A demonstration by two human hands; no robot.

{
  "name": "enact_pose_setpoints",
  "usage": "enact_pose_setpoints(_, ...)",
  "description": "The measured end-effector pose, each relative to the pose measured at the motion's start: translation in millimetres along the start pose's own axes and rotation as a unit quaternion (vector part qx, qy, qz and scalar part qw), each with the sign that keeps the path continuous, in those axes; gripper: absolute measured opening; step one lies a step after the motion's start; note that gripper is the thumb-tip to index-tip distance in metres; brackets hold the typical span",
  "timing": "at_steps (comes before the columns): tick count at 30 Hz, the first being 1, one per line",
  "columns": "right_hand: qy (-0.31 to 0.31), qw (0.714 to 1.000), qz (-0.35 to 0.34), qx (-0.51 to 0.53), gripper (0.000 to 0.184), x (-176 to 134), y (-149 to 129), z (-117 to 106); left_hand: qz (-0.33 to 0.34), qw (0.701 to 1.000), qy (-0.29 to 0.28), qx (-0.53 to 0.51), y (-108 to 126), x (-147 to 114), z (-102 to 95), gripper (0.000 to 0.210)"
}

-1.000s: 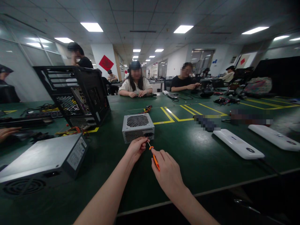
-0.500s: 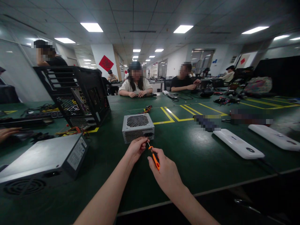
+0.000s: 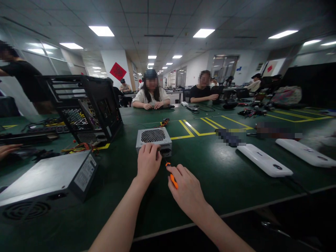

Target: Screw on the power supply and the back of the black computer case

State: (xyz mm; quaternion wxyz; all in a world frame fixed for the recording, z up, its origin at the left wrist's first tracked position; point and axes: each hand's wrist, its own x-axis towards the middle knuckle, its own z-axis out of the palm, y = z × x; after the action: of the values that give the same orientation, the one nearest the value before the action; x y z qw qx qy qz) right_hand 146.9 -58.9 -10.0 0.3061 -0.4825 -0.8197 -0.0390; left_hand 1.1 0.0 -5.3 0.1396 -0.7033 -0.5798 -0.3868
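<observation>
Gripping the orange-handled screwdriver (image 3: 173, 182), my right hand (image 3: 187, 189) could jab my left hand (image 3: 148, 160), ahead-left, hold unclear, if the power supply (image 3: 154, 135) slips.

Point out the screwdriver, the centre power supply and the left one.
Screwdriver (image 3: 173, 181): head view, on its orange handle.
Centre power supply (image 3: 152, 135): head view, on its top grille.
Left power supply (image 3: 49, 174): head view, on its flat top.

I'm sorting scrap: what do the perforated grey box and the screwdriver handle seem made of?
Perforated grey box: probably sheet metal, satin, judging by its crisp edges and holes. Screwdriver handle: likely plastic, being bright orange; glossy or rubbery finish unclear.
</observation>
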Motion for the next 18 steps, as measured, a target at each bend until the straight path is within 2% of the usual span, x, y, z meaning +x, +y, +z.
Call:
enact_pose_setpoints(2, 0.006, 1.000, 0.014, 0.020, 0.023, 1.4, -0.7, -1.9, 0.055, 0.997, 0.017, 0.055, -1.1, 2.6, -1.2, 0.036)
enact_pose_setpoints(5, 0.007, 0.998, 0.041, 0.051, 0.026, 2.0, -1.2, -1.6, 0.098, 0.991, -0.006, 0.086, -3.7, 5.6, 6.7, 0.052)
enact_pose_setpoints(10, 0.036, 0.998, 0.014, 0.046, 0.014, -0.3, 0.2, 4.7, 0.068, 0.993, -0.013, 0.093, -5.9, 6.7, 20.4, 0.050)
enact_pose_setpoints(13, 0.044, 0.999, -0.012, 0.029, 0.018, -2.2, 0.8, 7.2, 0.062, 0.994, -0.006, 0.086, -6.7, 6.3, 21.7, 0.048)
enact_pose_setpoints(18, 0.012, 0.999, -0.018, 0.037, 0.024, -3.4, 0.3, 7.8, 0.062, 0.995, 0.002, 0.083, -7.7, 6.0, 22.3, 0.048)
